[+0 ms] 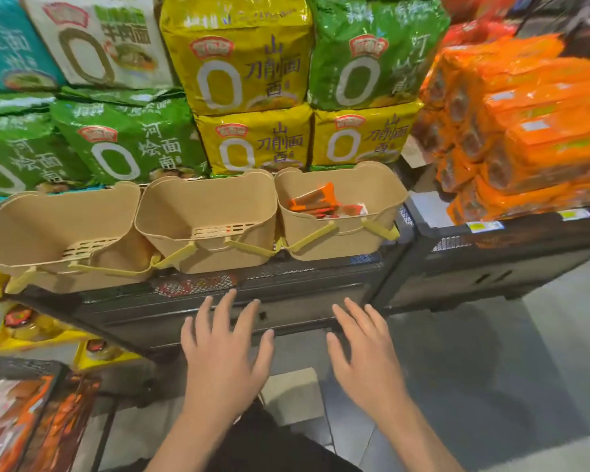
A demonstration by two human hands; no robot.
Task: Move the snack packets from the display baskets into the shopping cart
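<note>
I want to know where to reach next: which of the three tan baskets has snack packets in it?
The rightmost basket: orange snack packets lie inside; the other two look empty.

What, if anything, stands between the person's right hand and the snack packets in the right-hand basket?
Only the basket's own front wall. The right hand hovers open below and in front of the basket; the snack packets lie inside, so the hand must rise over the rim. The top is uncovered.

Both hands hover palm-down, fingers spread, holding nothing: left hand (pixel 223 352), right hand (pixel 363 352). Above the right hand, the right basket (pixel 341 240) holds orange snack packets (pixel 315 202); two baskets beyond the left hand look empty.
</note>
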